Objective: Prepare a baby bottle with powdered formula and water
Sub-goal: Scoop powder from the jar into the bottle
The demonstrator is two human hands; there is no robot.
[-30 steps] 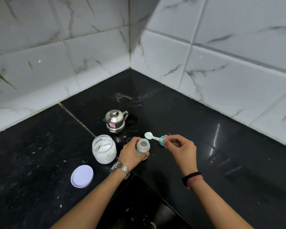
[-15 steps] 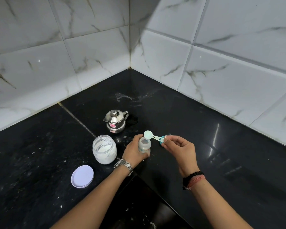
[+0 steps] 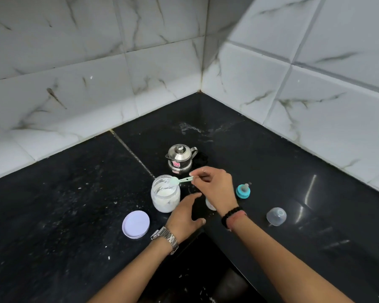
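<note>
Head view showed the right hand (image 3: 214, 189) pinching one pale green plastic scoop (image 3: 181, 180) over the mouth of one clear glass jar of white powder (image 3: 165, 193), while the left hand (image 3: 185, 215) hovered spread and empty beside the jar. One small clear baby bottle (image 3: 210, 204) stood mostly hidden behind the right wrist on the black stone worktop (image 3: 74, 215), with one blue-ringed teat (image 3: 242, 190), one clear dome cap (image 3: 276, 216), one white round lid (image 3: 136, 224) and one lidded steel pot (image 3: 180, 158).

The right hand (image 3: 214, 189) reaches leftward over the powder jar (image 3: 165, 193), fingertips pinching a scoop's handle (beaded band on its wrist). The left hand (image 3: 185, 215) hovers just right of the jar, fingers loosely spread, holding nothing, watch on wrist.
</note>
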